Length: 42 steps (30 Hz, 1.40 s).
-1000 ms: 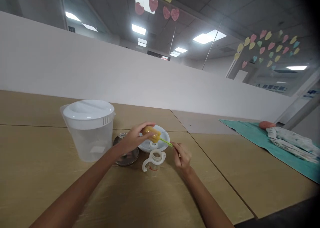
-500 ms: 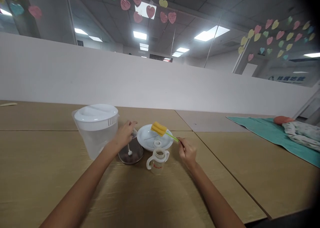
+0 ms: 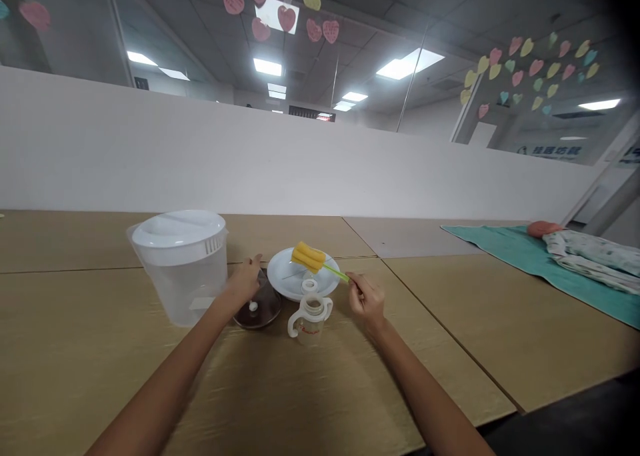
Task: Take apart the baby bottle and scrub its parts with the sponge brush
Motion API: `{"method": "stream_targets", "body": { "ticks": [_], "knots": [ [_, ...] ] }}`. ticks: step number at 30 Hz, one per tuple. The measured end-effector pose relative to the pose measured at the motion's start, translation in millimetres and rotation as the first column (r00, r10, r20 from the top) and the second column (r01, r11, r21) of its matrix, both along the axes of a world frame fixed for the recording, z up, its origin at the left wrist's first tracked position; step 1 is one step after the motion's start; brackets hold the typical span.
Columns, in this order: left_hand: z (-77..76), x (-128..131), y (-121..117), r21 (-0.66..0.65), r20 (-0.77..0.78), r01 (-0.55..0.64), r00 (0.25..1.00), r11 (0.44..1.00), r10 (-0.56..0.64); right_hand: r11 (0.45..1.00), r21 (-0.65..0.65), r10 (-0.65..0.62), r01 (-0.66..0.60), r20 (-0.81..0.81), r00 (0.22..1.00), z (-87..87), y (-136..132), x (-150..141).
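Observation:
My right hand (image 3: 367, 303) is closed around the green handle of a yellow sponge bottle brush (image 3: 309, 257). The sponge head is over a white plate (image 3: 280, 284). In front of the plate stands a clear bottle with two white handles (image 3: 311, 319), its mouth uncovered. A small white ring-shaped piece (image 3: 309, 286) shows behind that mouth. My left hand (image 3: 245, 281) is at the rim of a dark round dish (image 3: 265, 315), one finger stretched forward; its other fingertips are hidden. A small white ball-shaped piece (image 3: 253, 306) shows in the dish, beside the hand.
A clear bucket (image 3: 177, 289) with a white lid stands left of the dish. At the far right, a teal cloth (image 3: 505, 246) bears a patterned fabric (image 3: 595, 253) and an orange rounded thing (image 3: 544, 229). A white wall (image 3: 280, 166) rises behind the tables.
My left hand has lowered toward the dark dish, and the thin tube and clear piece near its fingers no longer show. My right hand still holds the brush. The view has shifted slightly right.

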<state>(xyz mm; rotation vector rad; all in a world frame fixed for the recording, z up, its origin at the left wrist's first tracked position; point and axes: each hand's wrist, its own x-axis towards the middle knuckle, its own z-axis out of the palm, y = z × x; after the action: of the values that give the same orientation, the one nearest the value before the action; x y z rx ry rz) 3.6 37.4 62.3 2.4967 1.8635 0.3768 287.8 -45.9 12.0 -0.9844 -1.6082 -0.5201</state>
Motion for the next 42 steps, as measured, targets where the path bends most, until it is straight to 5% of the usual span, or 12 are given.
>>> {"method": "stream_targets", "body": {
  "ticks": [5,10,15,20,23,25,27,31,35,42],
  "knots": [
    [-8.8,-2.5,4.5,0.021,-0.006,0.033,0.999,0.999,-0.033,0.990,-0.043,-0.136,0.137,0.025,0.990,1.5,4.9,2.6],
    [-12.2,-8.4,3.7,0.016,-0.035,0.120,0.992,0.993,-0.120,0.908,-0.196,-0.384,0.371,-0.033,0.923,5.5,11.2,10.2],
    [-16.0,-12.3,4.9,0.020,-0.038,0.094,0.995,0.995,-0.093,0.880,-0.275,-0.420,0.386,-0.073,0.905,7.2,11.8,13.0],
    [9.1,-1.1,-3.8,0.177,0.013,0.063,0.998,0.982,-0.066,0.873,-0.287,-0.428,0.394,-0.063,0.902,9.1,10.6,8.6],
    [28.3,28.2,-7.0,0.407,0.184,0.117,0.961,0.906,-0.207,0.877,-0.293,-0.423,0.382,-0.091,0.902,10.8,11.2,8.5],
    [31.2,54.6,-4.3,0.315,0.222,0.173,0.942,0.933,-0.250,0.881,-0.296,-0.414,0.368,-0.107,0.904,11.3,12.4,9.7],
    [24.6,79.9,1.3,0.079,0.154,0.223,0.960,0.972,-0.232,0.878,-0.301,-0.422,0.372,-0.121,0.898,11.0,13.9,11.0],
    [-0.3,108.6,12.8,0.006,0.141,0.187,0.972,0.982,-0.186,0.858,-0.324,-0.450,0.398,-0.102,0.887,9.4,15.7,10.4],
    [-11.3,108.4,19.7,-0.019,0.197,0.193,0.963,0.981,-0.185,0.862,-0.315,-0.435,0.397,-0.057,0.899,10.1,14.7,7.5],
    [2.0,82.9,18.7,0.029,0.371,0.296,0.884,0.955,-0.286,0.872,-0.326,-0.416,0.364,-0.104,0.903,12.0,14.6,5.4]
  ]
}}
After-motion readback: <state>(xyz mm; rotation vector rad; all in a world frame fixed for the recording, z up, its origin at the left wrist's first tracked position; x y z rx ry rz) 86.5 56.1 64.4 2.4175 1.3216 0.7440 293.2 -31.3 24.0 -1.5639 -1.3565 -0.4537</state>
